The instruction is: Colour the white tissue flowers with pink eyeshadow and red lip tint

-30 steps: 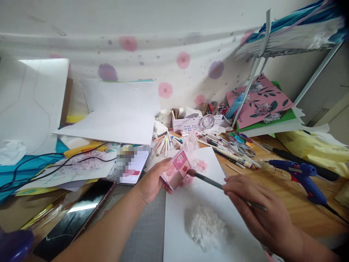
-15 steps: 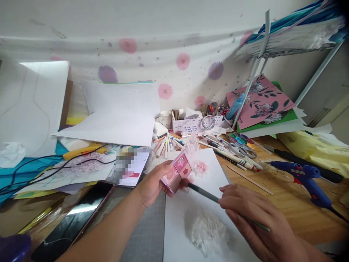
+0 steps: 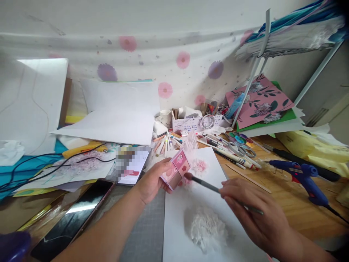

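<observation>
1. Centre of the frame: the left hand grips a small pink palette, its fingers closed around the underside and near edge. The palette is held off the counter, tilted, with its clear lid standing open behind it.
2. The palette's compartments hold pink colour. One pan bears a darker, flower-like shape.
3. Lower right: the right hand has its fingers pinched around a thin brush. The brush tip touches the palette's right edge.
4. Beneath both hands lies a white sheet. A white paper flower sits low on it, and a pink flower lies just beside the palette.
5. Centre back: a white box with handwritten numbers holds small odds and ends. A white cup stands to its left, and I cannot tell what is in it.
6. Loose pens and scissors lie in front of the box, and a blue glue gun lies at the right.
</observation>
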`<state>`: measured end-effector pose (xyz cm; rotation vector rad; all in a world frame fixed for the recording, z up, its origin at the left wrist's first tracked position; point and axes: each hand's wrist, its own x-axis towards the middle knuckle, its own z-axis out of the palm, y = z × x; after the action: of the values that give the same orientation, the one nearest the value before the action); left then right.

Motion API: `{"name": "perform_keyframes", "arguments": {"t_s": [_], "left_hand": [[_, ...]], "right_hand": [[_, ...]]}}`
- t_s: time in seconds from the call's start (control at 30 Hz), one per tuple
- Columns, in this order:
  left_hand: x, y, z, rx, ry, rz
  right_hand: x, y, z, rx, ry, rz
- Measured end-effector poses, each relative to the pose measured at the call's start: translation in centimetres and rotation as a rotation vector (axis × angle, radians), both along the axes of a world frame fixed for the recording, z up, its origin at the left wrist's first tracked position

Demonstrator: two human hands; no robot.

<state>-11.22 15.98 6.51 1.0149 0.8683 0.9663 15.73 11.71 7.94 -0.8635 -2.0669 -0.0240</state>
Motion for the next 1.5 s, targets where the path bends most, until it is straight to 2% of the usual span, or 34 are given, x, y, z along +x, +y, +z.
{"name": "perform_keyframes", "arguments": {"t_s": [0.1, 0.13, 0.27, 0.37, 0.5, 0.63, 0.93, 1.2, 1.33, 1.5], "left_hand": [[0.3, 0.1, 0.1, -0.005, 0.084, 0.151], [0.5, 0.2, 0.1, 0.005, 0.100, 0.213], [1.3, 0.4, -0.4, 0.088, 0.086, 0.442], [1.7, 0.6, -1.1, 0.054, 0.051, 0.521], [1.8, 0.8, -1.7, -0.018, 0.035, 0.538], [1.9, 1.1, -1.8, -0.049, 0.033, 0.567], [1.9, 1.3, -1.9, -0.072, 0.031, 0.563], [1.7, 1.2, -1.7, -0.068, 0.025, 0.559], [1.7, 1.3, -1.7, -0.066, 0.022, 0.552], [1.8, 1.3, -1.9, -0.066, 0.013, 0.551]], "right_hand": [[0.2, 1.0, 0.5, -0.091, 0.091, -0.157], [0.1, 1.5, 0.9, -0.136, 0.101, -0.170], [-1.8, 3.4, 2.9, -0.282, -0.058, -0.037], [-3.9, 4.8, 4.6, -0.288, -0.196, -0.019], [-6.3, 6.2, 6.6, -0.415, -0.314, 0.084], [-7.8, 7.1, 7.5, -0.431, -0.405, -0.048], [-9.4, 7.5, 8.1, -0.492, -0.449, -0.089], [-10.2, 7.1, 8.4, -0.487, -0.522, -0.109], [-10.4, 7.0, 8.5, -0.451, -0.518, -0.169], [-10.3, 6.9, 8.3, -0.469, -0.517, -0.141]]}}
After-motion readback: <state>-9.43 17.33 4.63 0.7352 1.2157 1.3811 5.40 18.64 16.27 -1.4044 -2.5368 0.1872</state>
